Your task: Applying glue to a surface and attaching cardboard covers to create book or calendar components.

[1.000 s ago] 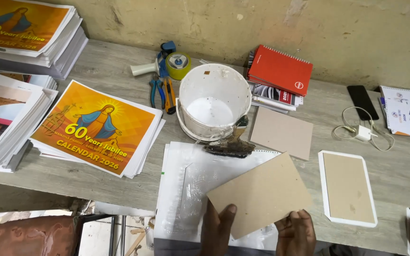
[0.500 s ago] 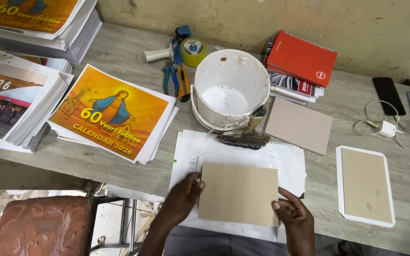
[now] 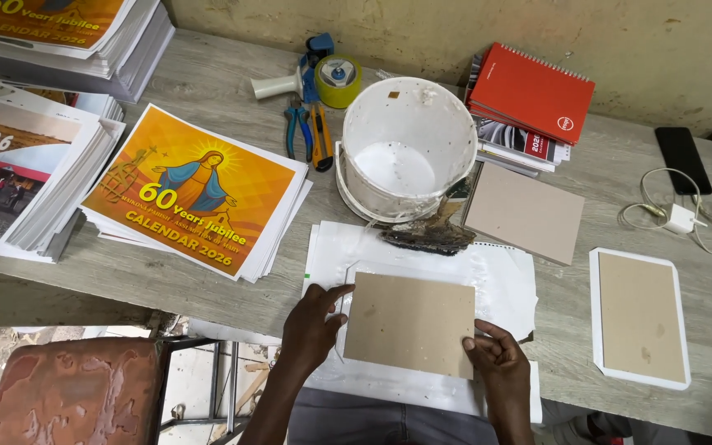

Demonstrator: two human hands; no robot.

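A brown cardboard rectangle lies flat on white paper sheets at the table's near edge. My left hand presses its fingers on the board's left edge. My right hand holds down the board's lower right corner. Just beyond the sheets a glue-caked brush rests against a white plastic bucket holding white paste.
A second brown board lies right of the bucket; a board on white paper sits at far right. Orange calendar stacks fill the left. Pliers, a tape dispenser, red notebook, phone and charger line the back.
The board was tilted and held near the table edge a second ago; it now lies flat and square on the white sheets with both hands pressing it. The view has shifted closer.
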